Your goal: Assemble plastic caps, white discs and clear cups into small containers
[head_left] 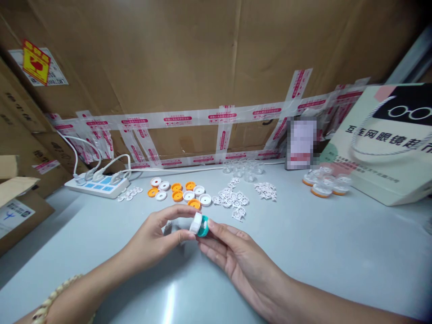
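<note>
Over the middle of the table, my left hand (161, 234) pinches a white round cap (195, 223) between thumb and fingers. My right hand (232, 249) grips a teal round part (204, 226), which meets the white cap face to face; whether they are joined I cannot tell. Just beyond my hands lie several orange cups (177, 196) and white cups (204, 200). To their right are white openwork plastic pieces (231, 198) and a pile of small white parts (266, 191). Several clear domed pieces (243, 168) sit behind these.
A white power strip (97, 185) with plugged cables stands at the back left, small white pieces (129, 193) beside it. Clear-topped orange-based pieces (324, 181) lie near a paper bag (381, 166). A phone (301, 143) leans against the large carton (189, 58). An open box (23, 211) is left.
</note>
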Action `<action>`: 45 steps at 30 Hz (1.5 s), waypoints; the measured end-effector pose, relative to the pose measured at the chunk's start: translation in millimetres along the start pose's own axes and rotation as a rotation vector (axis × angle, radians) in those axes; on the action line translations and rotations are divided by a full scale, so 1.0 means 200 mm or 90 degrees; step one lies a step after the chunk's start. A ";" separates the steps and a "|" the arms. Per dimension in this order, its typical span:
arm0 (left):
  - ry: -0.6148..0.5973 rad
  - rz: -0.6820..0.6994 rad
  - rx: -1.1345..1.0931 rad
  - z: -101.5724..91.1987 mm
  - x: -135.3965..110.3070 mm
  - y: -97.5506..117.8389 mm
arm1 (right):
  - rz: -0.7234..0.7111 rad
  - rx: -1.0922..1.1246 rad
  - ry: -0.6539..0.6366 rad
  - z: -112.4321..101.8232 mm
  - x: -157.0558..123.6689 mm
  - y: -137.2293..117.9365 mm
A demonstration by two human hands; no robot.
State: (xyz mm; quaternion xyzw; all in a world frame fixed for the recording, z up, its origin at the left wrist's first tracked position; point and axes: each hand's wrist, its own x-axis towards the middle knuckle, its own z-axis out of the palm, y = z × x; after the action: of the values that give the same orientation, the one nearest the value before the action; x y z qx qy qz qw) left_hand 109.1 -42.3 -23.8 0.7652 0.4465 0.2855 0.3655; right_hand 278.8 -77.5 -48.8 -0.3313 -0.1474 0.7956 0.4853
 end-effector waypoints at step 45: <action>0.080 0.089 0.180 0.01 -0.03 0.00 | -0.013 -0.020 -0.027 -0.01 0.00 0.02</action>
State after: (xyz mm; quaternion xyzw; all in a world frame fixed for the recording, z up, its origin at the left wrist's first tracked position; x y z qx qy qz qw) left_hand 108.5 -47.9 -26.6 0.8188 0.4496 0.2923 0.2047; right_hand 276.5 -79.5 -52.7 -0.3207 -0.1735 0.7948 0.4851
